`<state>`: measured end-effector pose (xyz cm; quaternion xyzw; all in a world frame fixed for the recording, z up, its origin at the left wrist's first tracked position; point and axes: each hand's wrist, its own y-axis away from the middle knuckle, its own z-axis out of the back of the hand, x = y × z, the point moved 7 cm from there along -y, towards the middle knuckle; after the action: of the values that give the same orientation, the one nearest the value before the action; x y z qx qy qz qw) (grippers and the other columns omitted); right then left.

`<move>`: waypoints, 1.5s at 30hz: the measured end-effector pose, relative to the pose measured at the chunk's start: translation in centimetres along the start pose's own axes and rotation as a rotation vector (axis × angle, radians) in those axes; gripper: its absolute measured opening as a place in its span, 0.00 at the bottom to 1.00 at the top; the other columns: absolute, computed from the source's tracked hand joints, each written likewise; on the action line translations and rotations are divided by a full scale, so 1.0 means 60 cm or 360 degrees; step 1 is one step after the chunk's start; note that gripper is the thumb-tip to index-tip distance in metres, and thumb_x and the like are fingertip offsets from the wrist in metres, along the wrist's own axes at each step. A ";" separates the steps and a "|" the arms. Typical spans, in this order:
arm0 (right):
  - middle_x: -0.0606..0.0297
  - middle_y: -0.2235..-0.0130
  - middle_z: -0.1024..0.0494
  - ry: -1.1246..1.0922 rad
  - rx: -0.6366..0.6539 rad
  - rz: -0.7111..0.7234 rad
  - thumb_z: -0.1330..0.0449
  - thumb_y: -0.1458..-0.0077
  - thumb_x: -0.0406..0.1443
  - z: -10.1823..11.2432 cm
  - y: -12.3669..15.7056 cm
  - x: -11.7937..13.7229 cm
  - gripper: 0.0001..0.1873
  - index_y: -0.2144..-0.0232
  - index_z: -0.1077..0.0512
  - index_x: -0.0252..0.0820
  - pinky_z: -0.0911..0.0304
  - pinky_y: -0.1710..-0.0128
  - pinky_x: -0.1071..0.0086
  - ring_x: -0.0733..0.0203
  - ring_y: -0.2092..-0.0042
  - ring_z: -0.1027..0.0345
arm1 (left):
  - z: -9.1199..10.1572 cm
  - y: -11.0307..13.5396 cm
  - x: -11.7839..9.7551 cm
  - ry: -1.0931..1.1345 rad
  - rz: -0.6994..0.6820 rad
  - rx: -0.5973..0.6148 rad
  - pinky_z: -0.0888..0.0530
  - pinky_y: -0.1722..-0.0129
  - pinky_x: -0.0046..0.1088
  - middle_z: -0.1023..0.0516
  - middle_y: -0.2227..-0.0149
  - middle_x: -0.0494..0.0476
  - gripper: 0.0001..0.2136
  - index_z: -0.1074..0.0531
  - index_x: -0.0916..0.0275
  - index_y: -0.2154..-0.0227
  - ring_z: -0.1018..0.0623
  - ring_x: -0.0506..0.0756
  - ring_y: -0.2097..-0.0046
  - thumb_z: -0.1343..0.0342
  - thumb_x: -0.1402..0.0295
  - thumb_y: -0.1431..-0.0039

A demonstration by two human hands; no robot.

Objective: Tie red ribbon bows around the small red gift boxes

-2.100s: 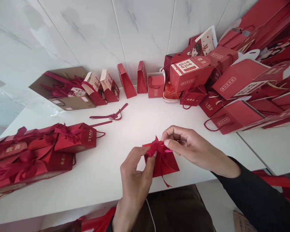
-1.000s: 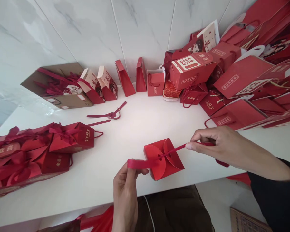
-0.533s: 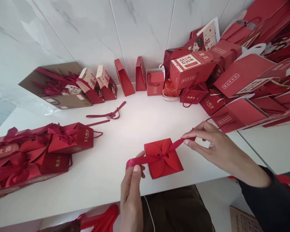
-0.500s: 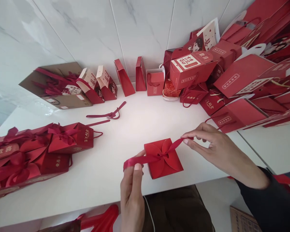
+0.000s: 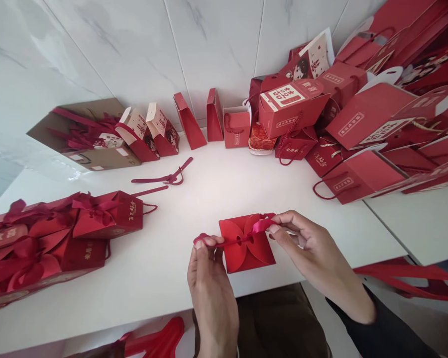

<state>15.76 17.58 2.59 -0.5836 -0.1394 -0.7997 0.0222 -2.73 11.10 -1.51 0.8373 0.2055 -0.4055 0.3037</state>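
A: Where's the box (image 5: 248, 254)?
B: On the table (image 5: 216, 191), close to the front edge and between the hands, with its flaps (image 5: 230, 232) folded shut and facing up.

A: Any long axis?
B: Not really; from above it looks squarish, its near side roughly in line with the table's edge. The ribbon (image 5: 260, 226) gives the long line: it runs left to right across the middle of the top, rising a little toward the right and the wall (image 5: 216, 44).

A: Is it knotted there?
B: I can't be sure. The crossing is small and narrow in this view.

A: And the fingers?
B: Left hand (image 5: 213, 288): thumb and fingers pinched together on one end of the ribbon, with the box just to their right. Right hand (image 5: 308, 248): thumb and fingertips clamped on the other end, by the far right corner, so the box's middle lies left of them and slightly toward the body.

A: Which pinch is nearer that middle?
B: The right one, by the look of it.

A: Beyond that?
B: Loose straps (image 5: 170, 179) behind to the left, bow-topped boxes (image 5: 108, 216) at far left, and a heap of bags (image 5: 369, 117) at right.
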 end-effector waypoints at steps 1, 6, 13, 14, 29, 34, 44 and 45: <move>0.60 0.56 0.17 -0.0016 0.0010 0.0007 0.41 0.35 0.50 0.000 0.000 0.000 0.14 0.61 0.26 0.47 0.26 0.59 0.62 0.51 0.53 0.22 | 0.002 -0.001 0.000 0.0028 0.0008 -0.0010 0.23 0.54 0.28 0.25 0.65 0.52 0.09 0.24 0.60 0.70 0.22 0.51 0.60 0.40 0.62 0.36; 0.66 0.66 0.20 -0.0104 -0.0073 -0.0045 0.39 0.35 0.44 0.012 -0.004 -0.010 0.11 0.68 0.28 0.46 0.26 0.55 0.61 0.53 0.57 0.21 | 0.004 -0.001 -0.011 -0.0071 -0.0063 0.0039 0.23 0.56 0.28 0.23 0.64 0.52 0.10 0.23 0.59 0.68 0.22 0.51 0.60 0.42 0.61 0.33; 0.63 0.54 0.17 -0.0589 -0.0054 -0.0026 0.36 0.37 0.48 0.009 -0.007 -0.001 0.12 0.58 0.26 0.49 0.26 0.52 0.62 0.57 0.55 0.23 | -0.014 0.013 -0.045 -0.0518 -0.0304 0.0249 0.24 0.53 0.28 0.18 0.62 0.51 0.09 0.21 0.56 0.66 0.21 0.53 0.56 0.42 0.61 0.33; 0.65 0.55 0.17 -0.0627 -0.0025 -0.0034 0.35 0.38 0.48 0.006 -0.008 0.002 0.12 0.56 0.26 0.50 0.26 0.53 0.63 0.59 0.58 0.22 | -0.020 0.014 -0.047 -0.0584 -0.0308 0.0304 0.24 0.53 0.29 0.18 0.61 0.52 0.10 0.21 0.56 0.66 0.21 0.54 0.56 0.43 0.60 0.32; 0.64 0.49 0.20 0.0332 0.0003 0.0409 0.45 0.30 0.43 -0.002 -0.007 0.062 0.13 0.49 0.24 0.53 0.28 0.57 0.69 0.58 0.47 0.26 | -0.059 0.013 -0.073 -0.1352 -0.0490 0.0600 0.26 0.63 0.30 0.18 0.67 0.51 0.09 0.21 0.56 0.63 0.22 0.54 0.64 0.43 0.59 0.33; 0.65 0.55 0.20 0.0613 0.0325 0.0871 0.47 0.31 0.31 -0.036 -0.001 0.106 0.14 0.47 0.28 0.48 0.30 0.51 0.68 0.62 0.53 0.25 | -0.085 0.020 -0.076 -0.1675 -0.0709 0.0881 0.27 0.59 0.33 0.18 0.62 0.51 0.08 0.21 0.53 0.59 0.22 0.56 0.58 0.45 0.67 0.32; 0.67 0.53 0.18 0.0760 0.0001 0.0711 0.41 0.34 0.35 -0.019 -0.005 0.089 0.13 0.48 0.30 0.49 0.27 0.59 0.67 0.62 0.61 0.23 | -0.065 0.013 -0.090 -0.1580 -0.0891 0.0437 0.28 0.68 0.25 0.24 0.70 0.47 0.03 0.28 0.56 0.65 0.26 0.50 0.69 0.44 0.70 0.35; 0.66 0.53 0.18 0.0776 -0.0041 0.0666 0.41 0.34 0.36 -0.014 -0.006 0.086 0.16 0.45 0.32 0.48 0.26 0.61 0.67 0.62 0.64 0.23 | -0.064 0.012 -0.090 -0.1556 -0.0887 0.0405 0.28 0.68 0.25 0.25 0.70 0.47 0.03 0.29 0.56 0.66 0.27 0.50 0.69 0.44 0.69 0.35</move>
<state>13.31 18.36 7.11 -0.3910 0.0033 -0.8957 0.2116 -3.33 12.65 4.95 0.4968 0.2039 -0.8315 0.1420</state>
